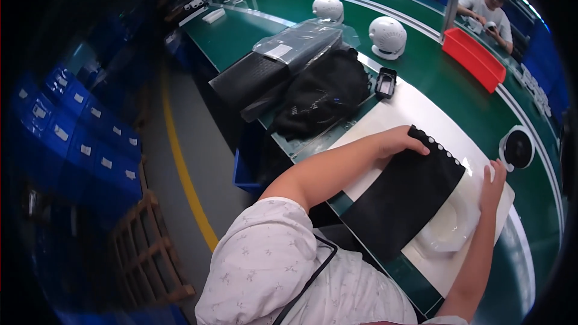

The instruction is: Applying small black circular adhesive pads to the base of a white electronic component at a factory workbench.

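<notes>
"Green tabletop [457, 102], blue boxes [78, 138] stacked past its left edge. Where's the black sheet [415, 189]?"

"By the tabletop's near edge, lying across a white board [397, 117] and partly over a glossy white dish [448, 238]."

"And the hands?"

"Left hand [402, 141] pinches one corner, beside the row of white dots [440, 147]. Right hand [490, 186] is at the board's right side, near a round white device [518, 147]; I can't tell whether it grips anything."
</notes>
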The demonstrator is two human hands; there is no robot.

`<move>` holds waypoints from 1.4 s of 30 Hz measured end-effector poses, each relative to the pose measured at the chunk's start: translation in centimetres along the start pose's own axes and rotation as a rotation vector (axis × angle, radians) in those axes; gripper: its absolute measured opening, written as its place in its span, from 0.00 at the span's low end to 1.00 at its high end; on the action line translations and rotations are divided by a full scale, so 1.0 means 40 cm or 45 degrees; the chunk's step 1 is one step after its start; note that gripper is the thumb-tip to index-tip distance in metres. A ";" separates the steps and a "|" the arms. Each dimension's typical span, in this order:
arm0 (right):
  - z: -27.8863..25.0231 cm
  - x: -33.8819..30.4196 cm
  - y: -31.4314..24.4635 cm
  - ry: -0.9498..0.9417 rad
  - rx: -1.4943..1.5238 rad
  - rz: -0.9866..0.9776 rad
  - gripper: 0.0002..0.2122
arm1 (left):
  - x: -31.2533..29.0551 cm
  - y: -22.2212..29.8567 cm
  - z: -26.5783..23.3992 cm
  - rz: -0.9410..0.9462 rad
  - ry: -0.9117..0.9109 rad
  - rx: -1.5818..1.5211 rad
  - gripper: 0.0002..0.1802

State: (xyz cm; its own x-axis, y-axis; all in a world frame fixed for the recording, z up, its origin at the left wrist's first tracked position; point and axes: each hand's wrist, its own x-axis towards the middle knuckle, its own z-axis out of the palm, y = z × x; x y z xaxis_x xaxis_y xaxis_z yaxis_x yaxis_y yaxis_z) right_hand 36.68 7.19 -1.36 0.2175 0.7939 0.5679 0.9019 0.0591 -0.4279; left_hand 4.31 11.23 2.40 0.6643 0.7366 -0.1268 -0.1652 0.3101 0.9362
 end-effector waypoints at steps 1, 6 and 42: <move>0.007 0.001 0.005 -0.031 0.025 -0.018 0.12 | 0.009 -0.005 -0.004 0.007 -0.024 0.021 0.19; 0.016 0.000 0.019 -0.229 0.053 0.072 0.12 | -0.004 0.003 0.009 -0.025 -0.038 -0.050 0.15; 0.033 0.012 0.094 -0.218 0.266 0.184 0.11 | 0.040 -0.031 -0.008 -0.078 -0.170 -0.135 0.20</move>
State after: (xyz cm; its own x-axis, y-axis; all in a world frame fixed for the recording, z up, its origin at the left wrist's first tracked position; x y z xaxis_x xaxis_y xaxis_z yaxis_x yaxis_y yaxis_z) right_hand 39.69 8.61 -3.62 0.2558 0.8924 0.3718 0.7660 0.0475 -0.6410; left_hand 5.35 12.21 0.93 0.7654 0.6300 -0.1311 -0.1928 0.4188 0.8874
